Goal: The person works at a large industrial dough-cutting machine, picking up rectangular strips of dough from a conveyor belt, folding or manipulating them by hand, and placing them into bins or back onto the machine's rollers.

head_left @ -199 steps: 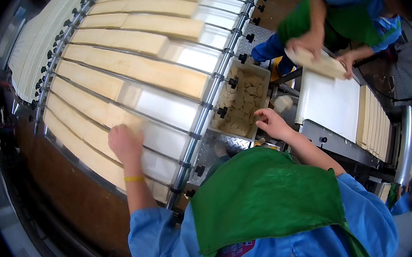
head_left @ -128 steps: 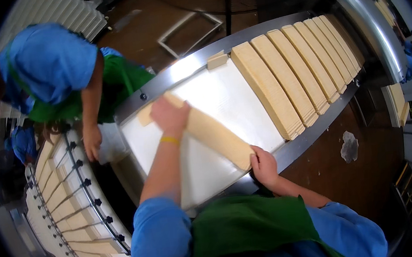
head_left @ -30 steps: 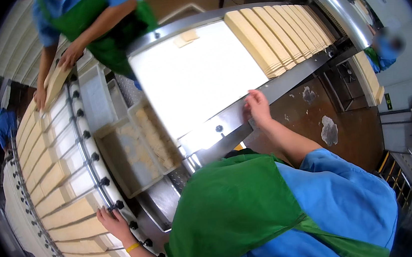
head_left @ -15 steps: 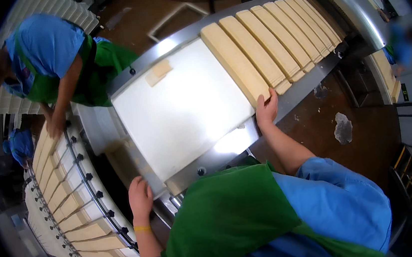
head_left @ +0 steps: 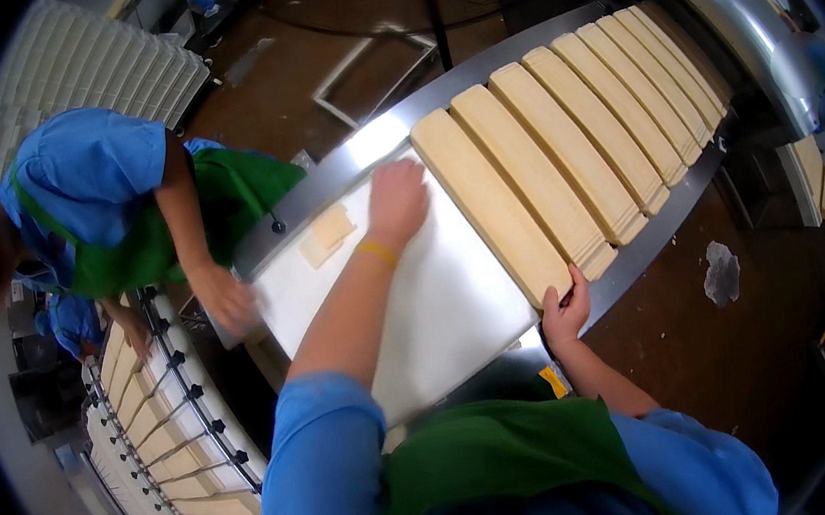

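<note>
A row of long cream-coloured slabs (head_left: 490,212), some with layered edges, lies crosswise on a white conveyor belt (head_left: 420,327). My right hand (head_left: 566,314) holds the near end of the closest slab, thumb and fingers around its corner. Over the belt stretches my left arm, with a yellow band at the wrist. My left hand (head_left: 398,199) is beside that slab's far end, knuckles up; its fingers are bent under and mostly hidden, so I cannot tell whether they touch the slab. A small flat cream piece (head_left: 328,234) lies on the belt left of my left hand.
A co-worker in a blue shirt and green apron (head_left: 228,222) leans in at the left, one hand near the belt's end. A second line with metal rails (head_left: 190,386) carries more slabs there. Stacked white trays (head_left: 81,71) stand behind; a metal frame (head_left: 368,76) lies on the floor.
My left hand has swung from the conveyor's near left corner across the belt to the slab's far end. My right hand stays at its near end. The co-worker's hand has moved toward the belt.
</note>
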Demonstrator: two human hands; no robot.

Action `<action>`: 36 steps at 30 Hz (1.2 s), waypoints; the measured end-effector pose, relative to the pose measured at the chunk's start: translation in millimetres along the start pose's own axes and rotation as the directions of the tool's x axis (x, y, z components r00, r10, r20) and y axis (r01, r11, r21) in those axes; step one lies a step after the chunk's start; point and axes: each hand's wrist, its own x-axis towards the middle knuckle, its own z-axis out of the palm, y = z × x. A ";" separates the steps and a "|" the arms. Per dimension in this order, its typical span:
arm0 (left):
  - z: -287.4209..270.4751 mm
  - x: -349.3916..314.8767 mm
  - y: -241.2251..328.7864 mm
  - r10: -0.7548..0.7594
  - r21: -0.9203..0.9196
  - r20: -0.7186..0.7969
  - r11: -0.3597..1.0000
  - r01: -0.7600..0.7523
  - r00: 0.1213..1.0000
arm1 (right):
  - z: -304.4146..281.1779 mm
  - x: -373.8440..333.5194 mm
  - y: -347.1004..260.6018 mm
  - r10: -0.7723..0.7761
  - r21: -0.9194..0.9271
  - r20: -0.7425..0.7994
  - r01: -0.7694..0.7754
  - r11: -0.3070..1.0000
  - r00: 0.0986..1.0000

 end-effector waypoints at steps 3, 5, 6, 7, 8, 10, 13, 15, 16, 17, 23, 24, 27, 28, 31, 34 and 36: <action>21.3 55.8 12.5 -0.101 0.026 0.050 0.995 0.099 0.994 | -3.3 -0.1 4.7 -0.028 -0.028 0.012 0.028 0.999 1.000; 40.6 65.5 23.0 -0.291 -0.003 -0.026 0.957 0.291 0.956 | -2.7 0.0 7.6 -0.082 -0.033 -0.003 0.082 0.996 0.997; 48.2 66.1 26.7 -0.386 -0.022 -0.062 0.922 0.385 0.920 | -3.4 -0.4 6.9 -0.095 -0.029 0.010 0.095 0.995 0.995; 54.1 65.1 31.0 -0.418 0.023 -0.067 0.907 0.420 0.906 | -4.6 0.9 2.9 -0.087 -0.035 0.021 0.087 0.996 0.996; 58.6 60.6 34.7 -0.453 0.069 -0.074 0.886 0.458 0.888 | -6.0 1.5 -1.0 -0.080 -0.041 0.035 0.082 0.996 0.996; 54.2 55.7 39.6 -0.527 0.116 -0.033 0.842 0.527 0.849 | -5.9 3.0 -2.1 -0.152 -0.059 0.033 0.154 0.986 0.988; 29.1 46.6 41.5 -0.624 0.146 0.051 0.777 0.612 0.780 | -7.8 4.6 -0.3 -0.284 -0.088 0.064 0.289 0.953 0.957; 19.6 19.2 28.3 -0.683 0.196 0.020 0.718 0.667 0.730 | -16.0 -6.6 -9.1 -0.238 -0.086 0.196 0.258 0.962 0.951; 15.6 -2.7 17.6 -0.677 0.162 -0.059 0.719 0.676 0.734 | -17.5 -14.7 -23.2 -0.197 -0.029 0.304 0.216 0.976 0.932; 4.8 -21.6 7.4 -0.695 0.173 -0.062 0.699 0.694 0.716 | -15.6 -22.7 -37.5 -0.239 -0.010 0.370 0.261 0.965 0.898; -94.0 -180.3 -44.9 -0.870 0.245 -0.215 0.392 0.887 0.444 | 5.2 -50.8 -90.5 -0.267 0.079 0.812 0.355 0.932 0.519; -105.7 -214.7 -47.1 -0.898 0.208 -0.217 0.341 0.917 0.383 | 10.5 -46.9 -99.9 -0.303 0.131 0.846 0.380 0.916 0.439; -124.3 -288.8 -33.8 -0.962 0.134 -0.073 0.253 0.958 0.264 | 20.6 -37.9 -122.3 -0.227 0.094 0.936 0.430 0.898 0.270; -123.3 -304.9 -25.6 -0.926 0.039 -0.105 0.361 0.932 0.363 | 24.0 -35.7 -121.3 -0.191 0.059 0.948 0.451 0.890 0.254; -101.4 -348.6 -10.2 -0.918 -0.515 -0.196 0.395 0.760 0.344 | 40.1 -28.7 -116.7 -0.270 0.158 0.953 0.538 0.828 0.136; -109.7 -370.0 3.1 -0.949 -0.679 -0.216 0.315 0.664 0.230 | 44.2 -43.0 -130.5 -0.323 0.177 0.932 0.574 0.799 0.162; -131.0 -391.6 3.9 -0.948 -0.631 -0.278 0.303 0.714 0.156 | 48.6 -60.2 -148.3 -0.325 0.174 0.932 0.587 0.791 0.162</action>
